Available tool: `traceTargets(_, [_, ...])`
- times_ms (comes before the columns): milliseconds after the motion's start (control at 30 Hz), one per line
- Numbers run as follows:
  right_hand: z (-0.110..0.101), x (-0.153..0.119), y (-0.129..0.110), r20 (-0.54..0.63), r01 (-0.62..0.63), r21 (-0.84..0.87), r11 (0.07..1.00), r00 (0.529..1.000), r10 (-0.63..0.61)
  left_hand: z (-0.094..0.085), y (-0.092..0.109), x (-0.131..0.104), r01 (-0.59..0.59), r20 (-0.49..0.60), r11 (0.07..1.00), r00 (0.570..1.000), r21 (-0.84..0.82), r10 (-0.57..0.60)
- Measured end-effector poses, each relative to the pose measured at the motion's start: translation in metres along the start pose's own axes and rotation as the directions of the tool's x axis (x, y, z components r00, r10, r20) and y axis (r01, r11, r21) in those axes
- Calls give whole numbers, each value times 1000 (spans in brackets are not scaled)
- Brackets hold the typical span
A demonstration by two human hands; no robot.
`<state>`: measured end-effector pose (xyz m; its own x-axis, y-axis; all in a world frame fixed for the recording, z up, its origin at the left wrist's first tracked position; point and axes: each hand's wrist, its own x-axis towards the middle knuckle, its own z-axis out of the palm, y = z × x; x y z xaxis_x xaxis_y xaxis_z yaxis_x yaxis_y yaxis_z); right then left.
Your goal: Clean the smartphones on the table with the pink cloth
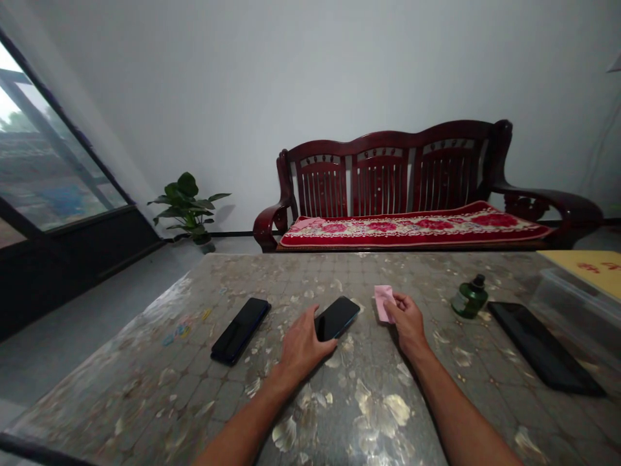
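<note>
My left hand (305, 342) is closed around the near end of a black smartphone (338, 316), thumb along one edge and fingers along the other. The phone lies at a slant, dark screen up, at the middle of the table. To its right, my right hand (408, 320) pinches a small folded pink cloth (383, 303) between thumb and fingers, just above the tabletop and apart from the phone. A second black smartphone (241, 330) lies left of my left hand, screen up. Right of my right hand stands a small green bottle (470, 297) with a black cap.
A black tablet (543, 346) lies on the right of the patterned table (359, 414), beside a clear plastic box (577, 317) with a yellow folder (589, 268) on top. Small coloured bits (182, 330) lie at left. Beyond are a wooden bench (383, 175) and a potted plant (187, 207).
</note>
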<state>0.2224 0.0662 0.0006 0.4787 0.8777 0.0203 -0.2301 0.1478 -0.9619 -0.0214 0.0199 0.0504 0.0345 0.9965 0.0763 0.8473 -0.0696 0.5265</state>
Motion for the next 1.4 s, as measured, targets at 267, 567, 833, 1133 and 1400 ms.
traceTargets(267, [-2, -2, 2, 32, 24, -50, 998, 999, -22, 23, 12, -3, -21, -3, 986, 1000, 168, 22])
traceTargets(567, [-1, -6, 0, 92, 85, -181, 980, 993, -69, 33, 17, -2, 30, -47, 966, 999, 257, -18])
traceTargets(833, [0, -6, 0, 95, 104, -256, 961, 992, -82, 38, 24, -3, 82, -56, 965, 996, 248, -71])
traceTargets(1133, [-1, -9, -2, 95, 99, -261, 960, 993, -77, 51, 35, -9, 185, -75, 965, 982, 186, -174])
traceTargets(1400, [-2, -7, 2, 100, 126, -300, 946, 990, -100, 64, 44, -16, 252, -140, 950, 963, 185, -228])
